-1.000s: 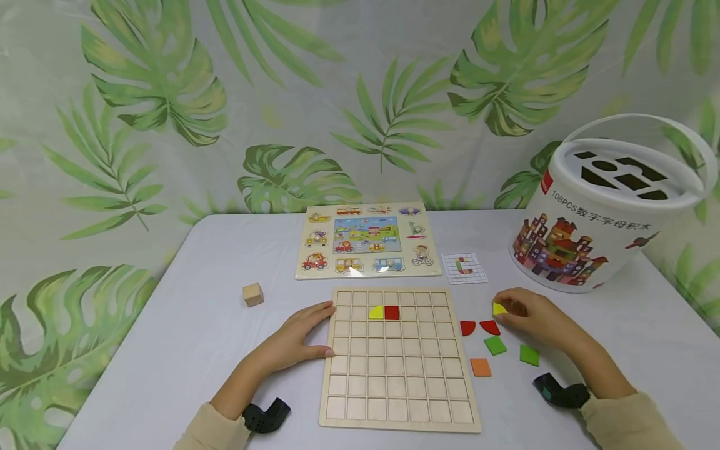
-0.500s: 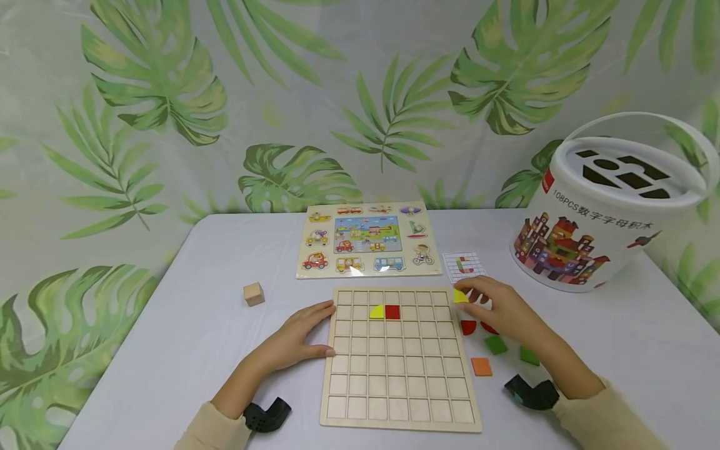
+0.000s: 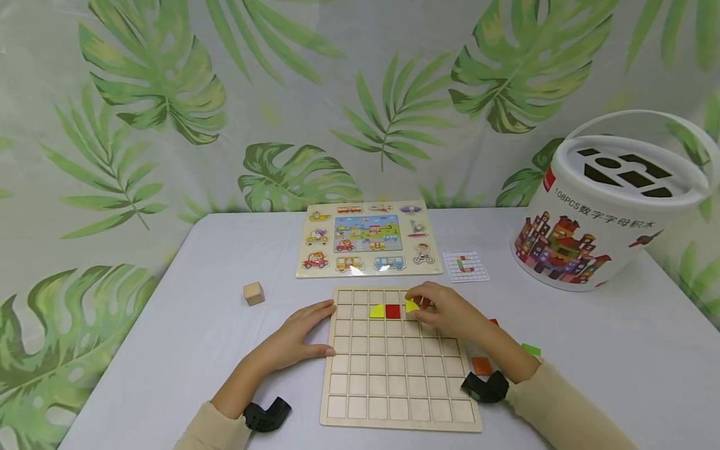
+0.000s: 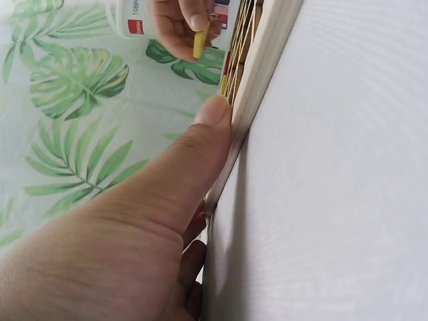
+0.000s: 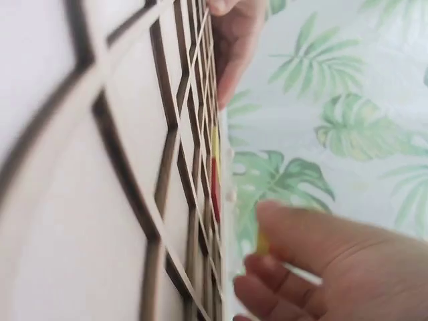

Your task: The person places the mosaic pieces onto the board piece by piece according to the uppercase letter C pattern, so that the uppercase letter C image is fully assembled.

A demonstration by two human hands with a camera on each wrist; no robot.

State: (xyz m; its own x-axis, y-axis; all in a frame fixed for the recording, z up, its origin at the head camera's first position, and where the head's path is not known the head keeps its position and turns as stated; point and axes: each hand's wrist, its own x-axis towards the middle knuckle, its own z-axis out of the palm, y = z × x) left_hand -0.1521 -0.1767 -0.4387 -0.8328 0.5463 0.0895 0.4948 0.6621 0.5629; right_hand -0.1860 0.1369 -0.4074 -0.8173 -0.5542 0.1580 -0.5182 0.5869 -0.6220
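A wooden grid board (image 3: pixel 375 362) lies on the white table. In its second row sit a yellow quarter-circle tile (image 3: pixel 377 311) and a red square tile (image 3: pixel 392 311), side by side. My right hand (image 3: pixel 450 312) pinches another yellow quarter-circle tile (image 3: pixel 411 306) above the board, just right of the red square. In the left wrist view this held tile (image 4: pixel 200 44) stands on edge between thumb and fingers, apart from the board. My left hand (image 3: pixel 295 334) touches the board's left edge with thumb and fingers spread.
Right of the board lie an orange square (image 3: pixel 481 366), a green tile (image 3: pixel 531 350) and a red tile (image 3: pixel 494 322), partly covered by my right arm. A pattern card (image 3: pixel 465 267), picture puzzle (image 3: pixel 368 240) and white bucket (image 3: pixel 596 219) stand behind. A wooden cube (image 3: pixel 254 294) sits left.
My right hand has carried the yellow quarter-circle tile leftward, from beside the loose tiles to over the board. My left hand has stayed at the board's edge.
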